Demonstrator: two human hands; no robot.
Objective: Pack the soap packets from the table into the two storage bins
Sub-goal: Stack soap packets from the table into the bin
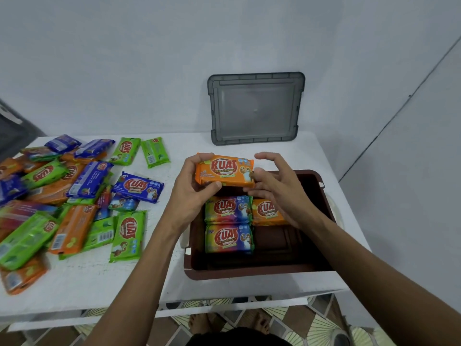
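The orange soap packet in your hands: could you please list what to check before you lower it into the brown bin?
1. Held orange packet gripped at both ends by left hand and right hand: ok.
2. Brown bin open, grey lid standing behind it: ok.
3. Bin floor bare to the right of the near rainbow packet: ok.
4. Binned orange packet lies flat, clear of that spot: ok.
5. Second bin's place: cannot tell.
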